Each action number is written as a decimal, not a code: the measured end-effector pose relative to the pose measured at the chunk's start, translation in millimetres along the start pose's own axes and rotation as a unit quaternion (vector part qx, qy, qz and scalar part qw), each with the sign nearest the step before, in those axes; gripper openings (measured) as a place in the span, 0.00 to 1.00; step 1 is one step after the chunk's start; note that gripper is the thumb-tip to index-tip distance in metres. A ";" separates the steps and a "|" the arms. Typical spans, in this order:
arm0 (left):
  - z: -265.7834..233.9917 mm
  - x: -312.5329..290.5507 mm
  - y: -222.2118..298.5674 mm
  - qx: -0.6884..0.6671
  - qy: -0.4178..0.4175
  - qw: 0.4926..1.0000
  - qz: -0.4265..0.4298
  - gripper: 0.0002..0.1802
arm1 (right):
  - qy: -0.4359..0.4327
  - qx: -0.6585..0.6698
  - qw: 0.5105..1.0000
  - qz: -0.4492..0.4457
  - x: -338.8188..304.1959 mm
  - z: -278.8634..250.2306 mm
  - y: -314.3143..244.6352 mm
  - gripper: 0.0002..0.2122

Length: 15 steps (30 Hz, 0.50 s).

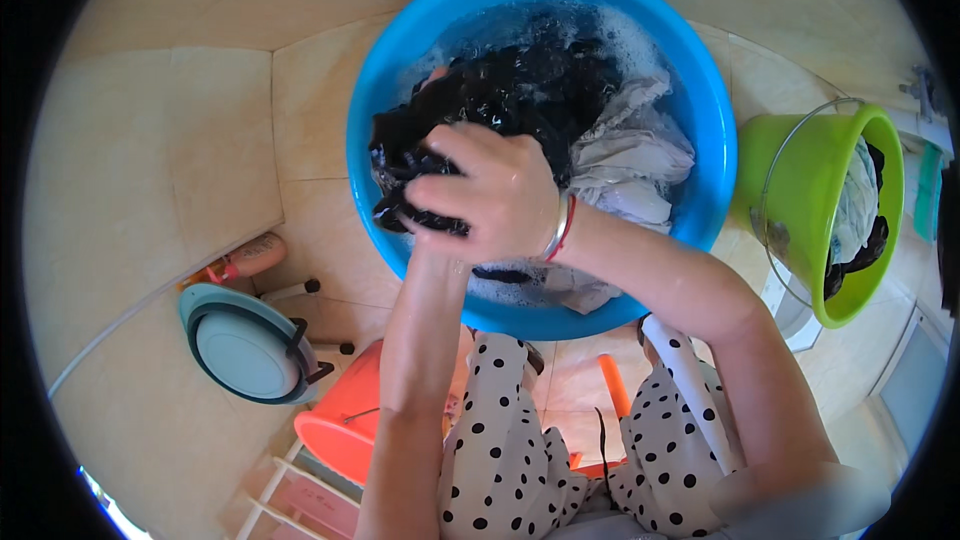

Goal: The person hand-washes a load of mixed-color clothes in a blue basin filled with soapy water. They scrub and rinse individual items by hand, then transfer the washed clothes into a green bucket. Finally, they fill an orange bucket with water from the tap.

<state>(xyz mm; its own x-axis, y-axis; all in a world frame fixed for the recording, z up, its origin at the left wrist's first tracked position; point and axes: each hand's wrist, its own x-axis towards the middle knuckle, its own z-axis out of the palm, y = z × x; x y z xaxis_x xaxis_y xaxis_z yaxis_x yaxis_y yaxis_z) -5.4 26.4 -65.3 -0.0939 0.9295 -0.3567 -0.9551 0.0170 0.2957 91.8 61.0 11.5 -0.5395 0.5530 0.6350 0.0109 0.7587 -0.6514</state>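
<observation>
Wet, dark black clothing (505, 90) lies bunched in a large blue basin (715, 150) of sudsy water. My right hand (490, 190), with a silver bangle and a red cord at its wrist, bends its fingers over the near left end of this clothing and grips it. From below, my left hand (437, 248) reaches in under the right one. The black cloth and my right hand cover most of it, so its fingers cannot be made out. Right of the black cloth, a pale whitish garment (630, 165) floats partly soaked.
A tilted green bucket (790, 170) with clothes in it stands at the right. On the left are a pale blue-green folding basin (245, 355) and a pink bottle (255, 255). An orange-red bucket (340, 430) sits at the lower left, beside a white rack (265, 495).
</observation>
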 end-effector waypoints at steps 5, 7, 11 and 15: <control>0.8 -20.4 -3.1 0.138 0.098 0.976 0.139 0.24 | -0.005 -0.075 0.997 -0.031 -11.8 -8.7 56.6 0.07; 42.4 -21.9 -5.8 0.159 0.251 0.946 0.125 0.20 | -0.011 -0.118 0.983 0.140 -35.1 -22.3 109.8 0.07; 18.3 -18.9 -5.2 0.308 0.306 0.883 0.180 0.25 | -0.087 -0.223 0.953 0.186 -48.9 -42.9 128.6 0.18; -43.7 -12.4 14.6 0.482 0.248 0.831 0.127 0.25 | -0.185 -0.352 0.907 0.141 -68.4 -41.1 130.4 0.28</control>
<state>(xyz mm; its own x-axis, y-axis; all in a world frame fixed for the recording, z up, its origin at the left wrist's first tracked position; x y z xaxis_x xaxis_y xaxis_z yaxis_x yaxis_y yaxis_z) -30.5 -1.0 -95.3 -0.5900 0.6867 -0.4246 -0.2404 0.3527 0.9044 164.8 136.3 -99.8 -0.6763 0.7039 0.2170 0.6559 0.7096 -0.2575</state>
